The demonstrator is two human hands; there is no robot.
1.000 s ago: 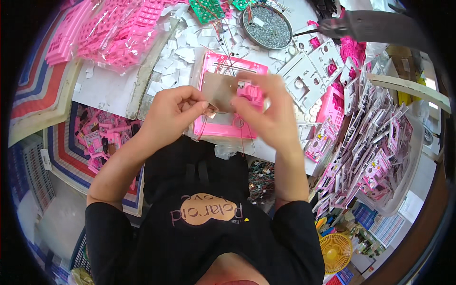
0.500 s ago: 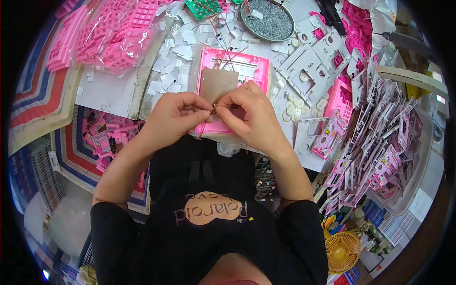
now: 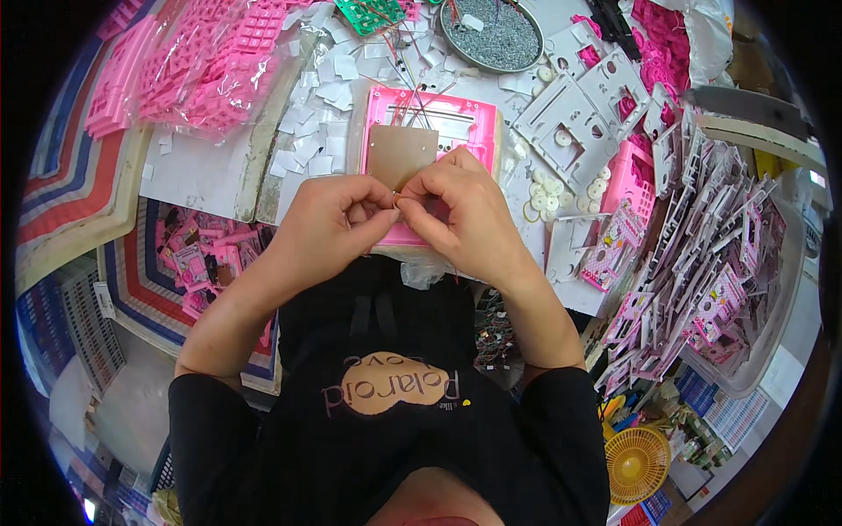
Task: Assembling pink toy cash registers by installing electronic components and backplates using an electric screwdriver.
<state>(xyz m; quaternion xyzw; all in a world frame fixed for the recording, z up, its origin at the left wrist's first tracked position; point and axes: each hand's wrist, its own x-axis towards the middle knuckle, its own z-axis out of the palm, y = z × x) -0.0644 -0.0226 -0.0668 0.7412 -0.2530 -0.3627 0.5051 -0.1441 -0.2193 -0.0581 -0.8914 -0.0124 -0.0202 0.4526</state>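
A pink plastic housing (image 3: 478, 123) lies in front of me on a wrapped block. On it rests a flat brown board (image 3: 396, 151), with several thin red and dark wires (image 3: 410, 112) rising past its far edge. My left hand (image 3: 335, 226) and my right hand (image 3: 469, 219) meet at the board's near edge. Thumb and forefinger of each are pinched together, tip against tip. A tiny glint shows between them, but what they hold is too small to name. The near part of the housing is partly hidden under my hands.
White paper squares (image 3: 338, 92) are scattered left of the housing. A round tray (image 3: 493, 39) of small grey pieces stands behind it. Right are grey plastic frames (image 3: 566, 118) and white discs (image 3: 545, 197). Bagged pink keypads (image 3: 215, 66) lie far left; a bin (image 3: 789, 289) of panels stands right.
My left hand's fingers have curled in and moved slightly right, closer against my right fingertips. My right hand stays nearly in place. The housing and board look almost unmoved.
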